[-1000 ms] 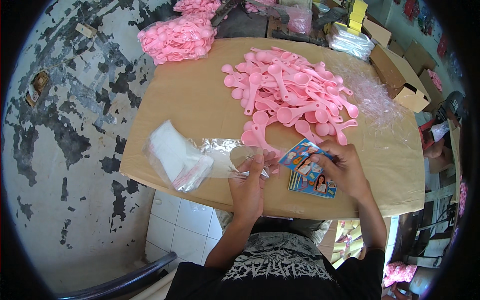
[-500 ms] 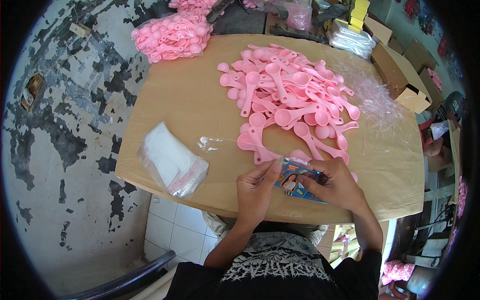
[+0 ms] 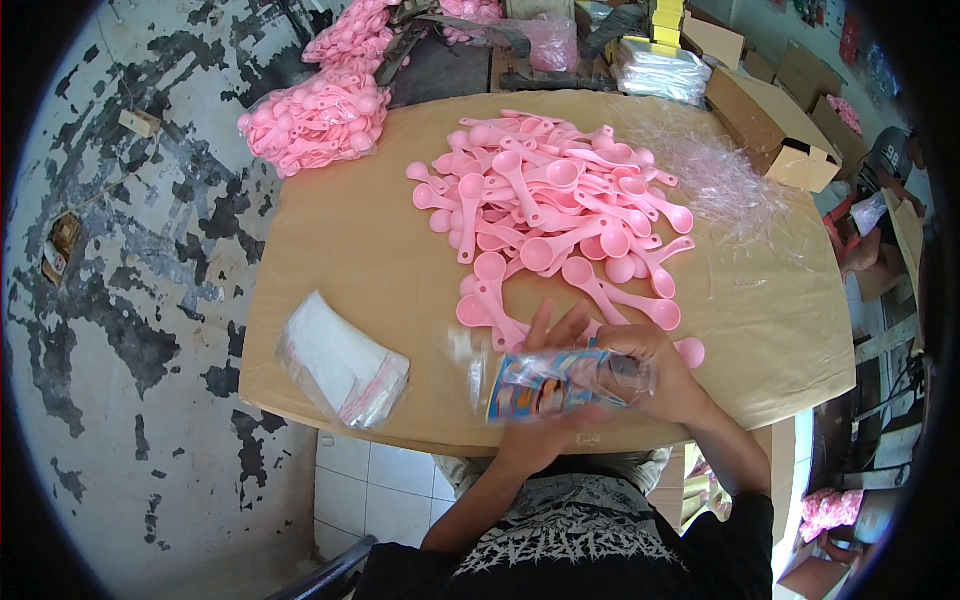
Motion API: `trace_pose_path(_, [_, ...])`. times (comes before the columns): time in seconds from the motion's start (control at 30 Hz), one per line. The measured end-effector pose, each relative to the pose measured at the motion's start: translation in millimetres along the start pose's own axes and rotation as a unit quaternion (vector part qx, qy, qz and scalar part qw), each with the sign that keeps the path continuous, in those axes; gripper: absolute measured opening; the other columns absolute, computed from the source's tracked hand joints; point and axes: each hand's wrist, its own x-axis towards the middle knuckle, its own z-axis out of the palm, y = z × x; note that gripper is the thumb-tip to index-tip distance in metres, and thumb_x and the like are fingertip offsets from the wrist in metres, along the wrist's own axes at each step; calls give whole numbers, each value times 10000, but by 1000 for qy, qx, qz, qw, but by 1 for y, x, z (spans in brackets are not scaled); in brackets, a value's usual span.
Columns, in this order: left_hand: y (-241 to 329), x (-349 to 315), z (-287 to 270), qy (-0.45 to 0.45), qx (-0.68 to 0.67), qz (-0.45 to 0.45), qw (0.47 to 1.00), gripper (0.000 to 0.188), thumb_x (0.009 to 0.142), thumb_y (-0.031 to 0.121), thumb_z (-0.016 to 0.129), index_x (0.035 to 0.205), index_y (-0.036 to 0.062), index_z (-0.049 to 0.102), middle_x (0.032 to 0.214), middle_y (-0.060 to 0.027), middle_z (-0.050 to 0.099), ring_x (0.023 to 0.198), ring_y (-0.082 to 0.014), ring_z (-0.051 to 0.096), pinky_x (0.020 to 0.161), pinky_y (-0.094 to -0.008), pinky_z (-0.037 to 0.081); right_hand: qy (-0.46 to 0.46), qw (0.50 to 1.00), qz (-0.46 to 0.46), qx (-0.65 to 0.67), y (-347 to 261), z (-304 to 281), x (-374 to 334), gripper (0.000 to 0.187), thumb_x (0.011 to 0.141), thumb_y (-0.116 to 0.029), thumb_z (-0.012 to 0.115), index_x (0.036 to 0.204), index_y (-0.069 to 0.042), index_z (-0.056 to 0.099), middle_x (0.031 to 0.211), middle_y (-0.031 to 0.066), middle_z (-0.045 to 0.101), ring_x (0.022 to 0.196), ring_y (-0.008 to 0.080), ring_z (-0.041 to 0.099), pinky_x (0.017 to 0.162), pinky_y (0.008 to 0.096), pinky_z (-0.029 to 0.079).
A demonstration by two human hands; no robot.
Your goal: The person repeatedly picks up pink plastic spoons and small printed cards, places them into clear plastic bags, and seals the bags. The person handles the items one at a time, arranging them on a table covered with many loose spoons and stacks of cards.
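A clear plastic packet with a blue printed card (image 3: 540, 390) lies across my hands at the table's near edge. My right hand (image 3: 662, 372) is closed around the packet's right end. Behind the packet, my left hand (image 3: 566, 330) has its fingers stretched out above the card's upper edge; its palm is mostly hidden and motion blurs it. Just beyond my hands spreads a heap of pink measuring spoons (image 3: 560, 200), with one spoon bowl (image 3: 689, 352) to the right of my right hand. A stack of clear bags with white inside (image 3: 345, 360) sits to the left.
Loose clear film (image 3: 735, 185) lies on the brown-covered table (image 3: 350, 230) right of the spoons. Bagged pink spoons (image 3: 318, 125) stand at the back left. Open cardboard boxes (image 3: 770, 120) and stacked clear bags (image 3: 660, 72) are at the back right. Another person sits at far right.
My left hand has gone from pinching the packet's left end to lying behind it with fingers extended. The packet has moved left and shows more of its face. The view has shifted slightly.
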Motion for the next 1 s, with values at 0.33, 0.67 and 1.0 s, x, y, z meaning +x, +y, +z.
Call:
trace_pose_path(0.33, [-4, -4, -10, -18, -57, 91, 994, 554, 920, 215, 692, 1377, 94, 405, 1362, -213, 530, 1324, -359, 474, 1130, -510, 370, -33, 999, -26, 20, 7, 4, 2, 131, 868, -138, 727, 869, -24, 663, 758, -22, 603, 713, 47, 535, 617, 263, 458])
trace_pose_path(0.67, [20, 11, -38, 70, -164, 161, 971, 544, 823, 2, 717, 1279, 100, 437, 1281, -153, 577, 1336, -410, 449, 1137, -555, 343, 88, 870, -14, -485, 8, -43, 32, 239, 833, -237, 725, 965, -44, 677, 923, 132, 631, 859, 319, 638, 747, 417, 515])
trace_pose_path(1.0, [32, 14, -46, 107, -208, 193, 953, 485, 853, -36, 665, 1249, 119, 430, 1254, -145, 563, 1323, -392, 467, 1123, -533, 379, 151, 953, 23, -261, 12, -58, 30, 118, 915, -96, 643, 966, 7, 670, 823, 126, 664, 740, 204, 659, 654, 338, 506])
